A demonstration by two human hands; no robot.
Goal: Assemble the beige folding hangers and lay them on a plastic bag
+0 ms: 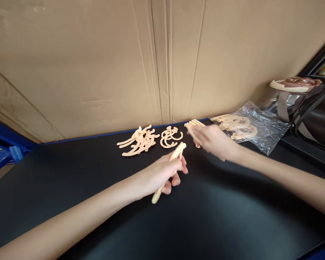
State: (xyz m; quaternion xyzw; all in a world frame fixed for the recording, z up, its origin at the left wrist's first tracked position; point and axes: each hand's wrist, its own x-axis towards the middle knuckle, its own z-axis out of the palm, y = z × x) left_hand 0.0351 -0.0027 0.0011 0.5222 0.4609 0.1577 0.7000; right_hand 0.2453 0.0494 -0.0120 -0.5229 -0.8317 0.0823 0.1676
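Note:
My left hand (162, 174) is closed around a long pale wooden piece (178, 151) that sticks out above and below the fist, held over the black table (70, 187). My right hand (211, 140) reaches to the back of the table and is blurred by motion; it lies on a small pile of thin wooden strips (194, 124), and I cannot see its fingers clearly. To the left lie a heap of curved wooden pieces (139, 141) and a few ring-shaped pieces (171, 137).
A clear plastic bag (256, 128) with more curved wooden parts lies at the back right. A cardboard wall (151, 65) stands behind the table. Dark equipment with straps (300, 104) is at the far right, a blue frame (5, 144) at the left.

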